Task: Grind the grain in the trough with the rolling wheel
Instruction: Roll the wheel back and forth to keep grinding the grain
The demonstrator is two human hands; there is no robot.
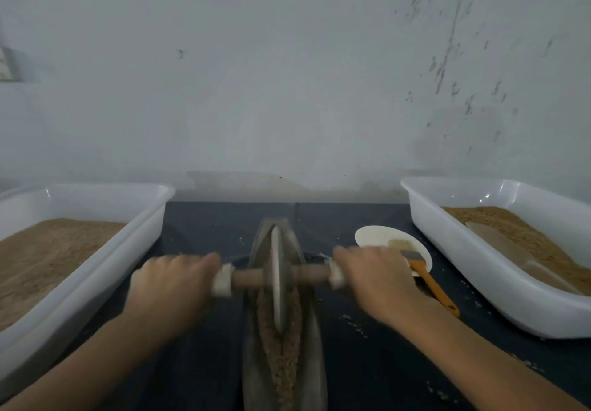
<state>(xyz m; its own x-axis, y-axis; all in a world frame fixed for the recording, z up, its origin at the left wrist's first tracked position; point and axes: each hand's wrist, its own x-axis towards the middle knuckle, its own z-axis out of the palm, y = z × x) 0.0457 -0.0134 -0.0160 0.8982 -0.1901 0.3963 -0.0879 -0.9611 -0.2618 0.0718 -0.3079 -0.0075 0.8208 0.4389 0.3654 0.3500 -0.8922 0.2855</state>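
A long narrow grey trough (315,359) runs away from me down the middle of the dark table. Brown crushed grain (289,356) fills its near part. A thin grey rolling wheel (277,282) stands upright in the trough, on a wooden axle (248,278) that sticks out both sides. My left hand (169,286) grips the left end of the axle, next to a white wrap. My right hand (375,278) grips the right end. The hands look blurred from motion.
A white plastic tub (96,252) of brown grain stands on the left. Another white tub (492,270) on the right holds grain and a pale scoop. A white plate (380,236) and a brush with an orange handle (438,292) lie behind my right hand. Spilled grains dot the cloth.
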